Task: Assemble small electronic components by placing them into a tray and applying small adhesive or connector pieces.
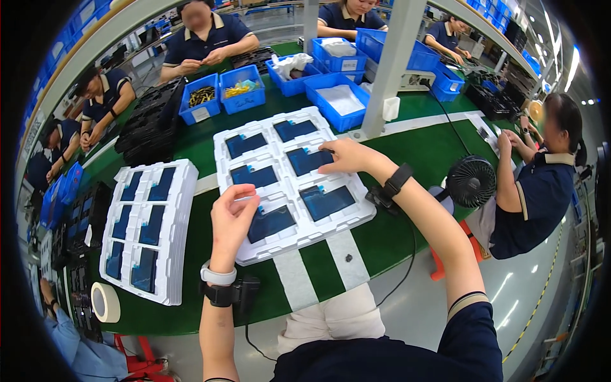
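Your right hand (349, 156) reaches in over the white moulded plastic tray (307, 240) on the green work surface (391, 239), thumb and forefinger spread apart at the right end of the flat, dark-blue rectangular panel (304, 162) in the middle row, right column; whether they grip it, you cannot tell from here. That panel lies leftward from those fingertips, its long axis running roughly left to right, so your right hand is clearly the nearer. Your left hand (232, 213) hangs loosely curled, apparently empty, by the upper-left corner of the glossy dark-blue panel at the near left (273, 223).
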`<state>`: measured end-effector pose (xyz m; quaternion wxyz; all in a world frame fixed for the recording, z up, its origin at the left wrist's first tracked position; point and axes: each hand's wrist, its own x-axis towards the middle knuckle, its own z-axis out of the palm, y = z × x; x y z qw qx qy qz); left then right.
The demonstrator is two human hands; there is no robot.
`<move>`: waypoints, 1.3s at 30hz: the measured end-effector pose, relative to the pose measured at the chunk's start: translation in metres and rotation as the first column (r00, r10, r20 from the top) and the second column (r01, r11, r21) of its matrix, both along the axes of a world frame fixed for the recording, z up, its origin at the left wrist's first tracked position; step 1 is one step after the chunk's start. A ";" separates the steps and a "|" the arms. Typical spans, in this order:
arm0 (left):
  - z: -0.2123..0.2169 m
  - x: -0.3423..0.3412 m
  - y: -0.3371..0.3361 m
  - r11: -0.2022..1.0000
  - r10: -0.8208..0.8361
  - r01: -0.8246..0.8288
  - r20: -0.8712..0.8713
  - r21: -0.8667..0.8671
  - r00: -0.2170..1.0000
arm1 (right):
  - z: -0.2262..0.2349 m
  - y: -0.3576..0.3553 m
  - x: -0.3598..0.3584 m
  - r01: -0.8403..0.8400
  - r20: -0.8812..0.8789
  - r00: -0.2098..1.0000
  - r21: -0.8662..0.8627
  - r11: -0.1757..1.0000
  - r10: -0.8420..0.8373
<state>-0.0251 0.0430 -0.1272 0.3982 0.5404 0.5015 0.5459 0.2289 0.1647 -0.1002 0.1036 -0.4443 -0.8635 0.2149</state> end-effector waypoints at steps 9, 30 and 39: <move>0.000 0.003 0.001 1.000 -0.004 0.004 0.013 -0.001 1.000 | 0.003 0.009 -0.003 0.059 -0.027 0.998 -0.112 0.992 -0.063; 0.000 0.003 0.001 1.000 -0.003 0.003 -0.030 -0.003 1.000 | 0.006 0.004 -0.001 0.128 -0.037 0.991 -0.066 0.990 -0.131; 0.001 0.003 0.001 1.000 -0.013 0.014 -0.034 0.019 0.999 | 0.012 0.005 0.008 0.005 -0.334 0.942 -0.072 0.997 -0.029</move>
